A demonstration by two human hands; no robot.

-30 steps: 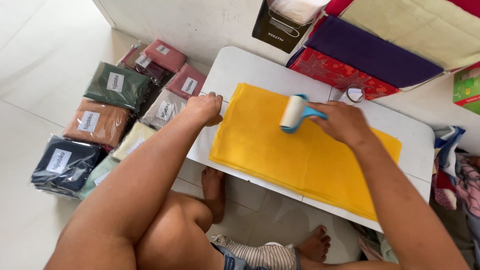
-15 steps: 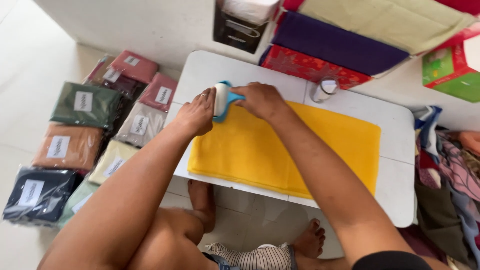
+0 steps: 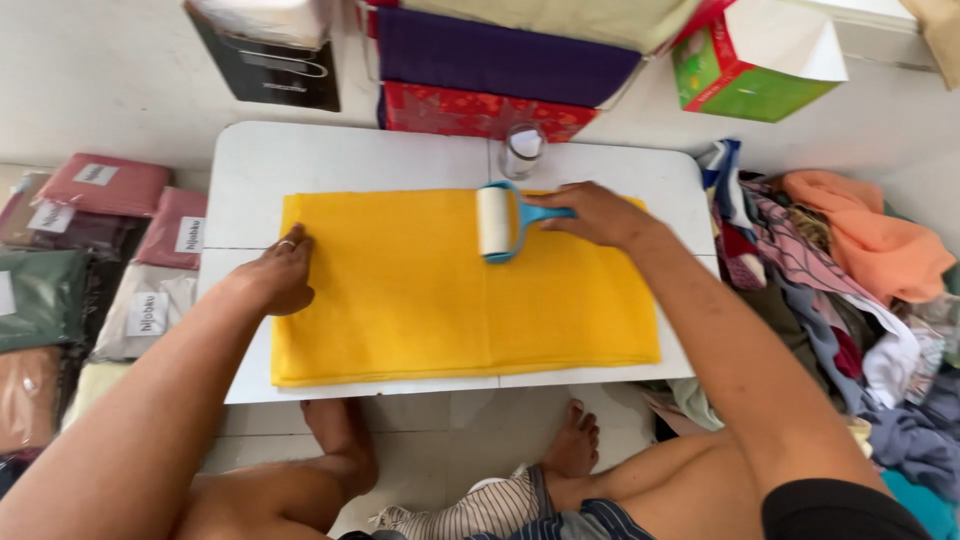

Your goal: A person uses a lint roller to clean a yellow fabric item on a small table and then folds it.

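Observation:
A folded yellow cloth (image 3: 440, 300) lies flat across a low white table (image 3: 330, 160). My right hand (image 3: 590, 212) grips the blue handle of a lint roller (image 3: 497, 222), whose white drum rests on the upper middle of the cloth. My left hand (image 3: 278, 274), with a ring on one finger, presses down on the cloth's left edge and holds nothing.
A small clear glass (image 3: 521, 150) stands at the table's far edge. Behind it are stacked purple, red and cream fabrics (image 3: 500, 60), a black box (image 3: 265, 55) and a green box (image 3: 750, 75). Wrapped cloth packs (image 3: 90, 260) lie left, a loose clothes pile (image 3: 850, 280) right.
My right hand has run the lint roller from the cloth's left end rightward to its upper middle. My left hand stays on the left edge. The view has shifted.

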